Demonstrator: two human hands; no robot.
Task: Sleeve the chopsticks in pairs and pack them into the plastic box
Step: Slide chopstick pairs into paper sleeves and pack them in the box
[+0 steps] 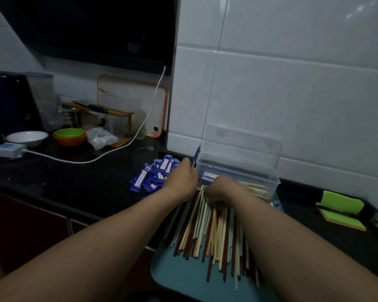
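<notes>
A heap of loose chopsticks (207, 232) in brown, cream and pale green lies on a teal tray (179, 273). Behind it stands a clear plastic box (258, 182) with its lid up against the wall and several sleeved pairs inside. Left of the box lies a pile of blue paper sleeves (153, 175). My left hand (181, 178) holds one blue sleeve (196, 155) upright by the box's left corner. My right hand (223, 189) rests curled on the far end of the chopstick heap; what its fingers grasp is hidden.
On the black counter to the left are a white cable (109, 153), a power strip (4, 150), a white bowl (27, 137), green and orange bowls (69, 136) and a plastic bag (100, 136). A green sponge holder (338, 205) sits right. White tiled wall behind.
</notes>
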